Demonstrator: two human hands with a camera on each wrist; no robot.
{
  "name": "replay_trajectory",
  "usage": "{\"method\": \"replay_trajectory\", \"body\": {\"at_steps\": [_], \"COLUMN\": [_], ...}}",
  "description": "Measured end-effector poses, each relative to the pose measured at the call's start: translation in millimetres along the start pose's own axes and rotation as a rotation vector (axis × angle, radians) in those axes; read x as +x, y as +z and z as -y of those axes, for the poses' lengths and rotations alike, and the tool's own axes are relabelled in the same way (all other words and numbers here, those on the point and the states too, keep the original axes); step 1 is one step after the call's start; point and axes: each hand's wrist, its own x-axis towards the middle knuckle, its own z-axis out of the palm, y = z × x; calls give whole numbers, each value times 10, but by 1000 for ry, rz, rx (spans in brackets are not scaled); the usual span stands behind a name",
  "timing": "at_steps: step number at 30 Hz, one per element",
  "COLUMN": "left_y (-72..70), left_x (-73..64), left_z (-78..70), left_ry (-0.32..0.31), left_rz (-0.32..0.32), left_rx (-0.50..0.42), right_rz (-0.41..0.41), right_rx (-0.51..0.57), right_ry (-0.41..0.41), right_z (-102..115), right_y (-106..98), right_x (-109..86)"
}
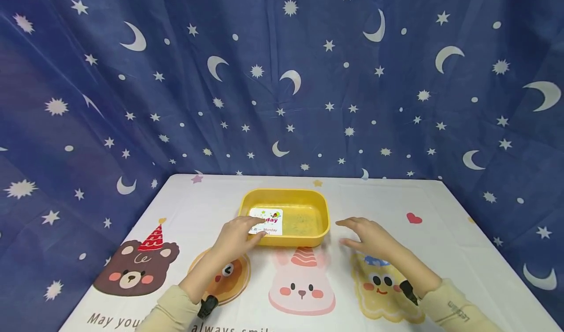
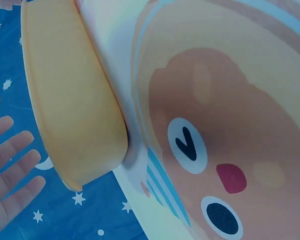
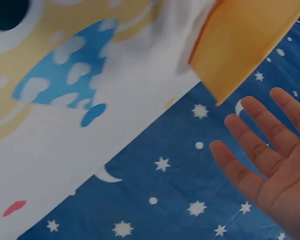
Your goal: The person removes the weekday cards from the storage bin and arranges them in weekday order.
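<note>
A shallow yellow bin (image 1: 284,242) with rounded corners stands upright near the middle of the table. Inside it, on the left, lies a white card (image 1: 274,227) with colourful "Monday" lettering, partly covered by fingers. My left hand (image 1: 238,235) is held at the bin's front left corner, its fingers overlapping the rim and card in the head view. Its fingers look straight and spread in the left wrist view, with nothing gripped. My right hand (image 1: 373,236) hovers just right of the bin, apart from it, fingers extended and holding nothing.
The table's white cloth (image 1: 379,200) carries printed cartoons, among them a bear (image 1: 136,268) and a rabbit (image 1: 302,285). Behind and at both sides hangs a dark blue curtain (image 1: 308,141) with moons and stars. Black wrist straps (image 1: 208,306) sit near both sleeves.
</note>
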Motion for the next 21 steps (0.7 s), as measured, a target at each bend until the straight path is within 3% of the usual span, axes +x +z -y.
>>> {"method": "replay_trajectory", "body": {"at_steps": [5, 14, 18, 21], "left_y": [-34, -101, -104, -66], "left_x": [-17, -48, -74, -95], "left_z": [10, 164, 263, 347], "left_ry": [-82, -162, -250, -322], "left_rz": [-54, -171, -190, -178], "left_rx": [-8, -27, -82, -174], "right_rz": [-29, -93, -110, -109], "right_rx": [56, 96, 129, 139], "right_ry": [10, -19, -43, -38], "right_z": [142, 296, 369, 412], "right_y": [-7, 5, 50, 87], "right_x": [50, 218, 319, 377]}}
